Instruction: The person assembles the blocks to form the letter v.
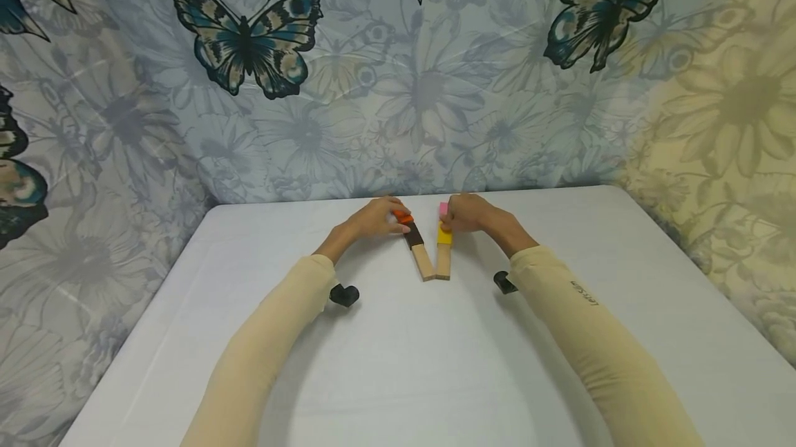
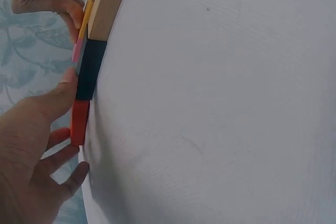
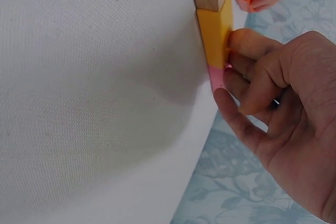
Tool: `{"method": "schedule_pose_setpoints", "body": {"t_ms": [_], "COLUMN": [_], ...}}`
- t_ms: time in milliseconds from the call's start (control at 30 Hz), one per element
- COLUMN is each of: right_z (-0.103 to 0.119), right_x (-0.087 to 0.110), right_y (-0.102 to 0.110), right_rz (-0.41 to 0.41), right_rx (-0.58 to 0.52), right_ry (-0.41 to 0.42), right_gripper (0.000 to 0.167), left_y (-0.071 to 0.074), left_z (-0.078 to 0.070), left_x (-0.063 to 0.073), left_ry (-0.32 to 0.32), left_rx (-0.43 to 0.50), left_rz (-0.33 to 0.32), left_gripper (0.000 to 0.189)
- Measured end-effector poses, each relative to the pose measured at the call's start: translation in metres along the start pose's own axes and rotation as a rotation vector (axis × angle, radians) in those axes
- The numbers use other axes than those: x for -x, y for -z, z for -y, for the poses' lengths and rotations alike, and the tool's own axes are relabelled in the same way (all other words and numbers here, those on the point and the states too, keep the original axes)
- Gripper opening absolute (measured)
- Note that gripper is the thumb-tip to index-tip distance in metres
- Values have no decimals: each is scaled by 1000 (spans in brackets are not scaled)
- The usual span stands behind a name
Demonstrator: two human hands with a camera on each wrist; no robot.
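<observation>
Two rows of small blocks meet at their near ends in a narrow V. My left hand [image 1: 375, 217] holds the far end of the left row, its thumb against the dark block [image 2: 91, 69] and fingers around the orange block [image 2: 80, 121]. A plain wooden block [image 1: 424, 264] forms that row's near end. At the right row, my right hand [image 1: 470, 213] grips the yellow block [image 3: 215, 38] with curled fingers; one fingertip is right at the pink block [image 3: 216, 78]. The right row ends in another plain wooden block [image 1: 443, 262].
The blocks lie on a white-covered table [image 1: 398, 364], near its far edge. Behind it hangs a floral backdrop [image 1: 429, 122] with butterflies. Black heart-shaped pieces [image 1: 345, 295] show beside both sleeve cuffs.
</observation>
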State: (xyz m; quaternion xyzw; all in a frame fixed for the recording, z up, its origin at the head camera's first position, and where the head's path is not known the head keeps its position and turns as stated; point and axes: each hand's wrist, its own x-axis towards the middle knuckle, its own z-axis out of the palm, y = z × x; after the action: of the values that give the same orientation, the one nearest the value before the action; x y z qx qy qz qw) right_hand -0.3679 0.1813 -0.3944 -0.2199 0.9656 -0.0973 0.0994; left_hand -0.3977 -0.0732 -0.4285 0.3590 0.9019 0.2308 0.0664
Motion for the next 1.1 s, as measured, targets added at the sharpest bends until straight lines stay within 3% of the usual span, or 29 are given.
{"method": "schedule_pose_setpoints", "body": {"t_ms": [167,667,933,1100], "right_z": [0,1,-1,-1], "right_x": [4,2,2,-1], "right_y": [2,2,2,0], "right_rz": [2,11,45,36], "right_rx": [-17,-27,-36,-40], "right_ry": [8,0,-50,-40], "right_gripper": [56,57,57,58], "left_y": [0,-4,-6,-7], "left_z": [-4,-7,-5,-5], "left_x": [1,6,4,7], "left_ry": [20,35,13,24], "left_rx": [-9,32,14,16], "left_rz": [33,-6,-6,-8], "left_gripper": [48,42,42,42]}}
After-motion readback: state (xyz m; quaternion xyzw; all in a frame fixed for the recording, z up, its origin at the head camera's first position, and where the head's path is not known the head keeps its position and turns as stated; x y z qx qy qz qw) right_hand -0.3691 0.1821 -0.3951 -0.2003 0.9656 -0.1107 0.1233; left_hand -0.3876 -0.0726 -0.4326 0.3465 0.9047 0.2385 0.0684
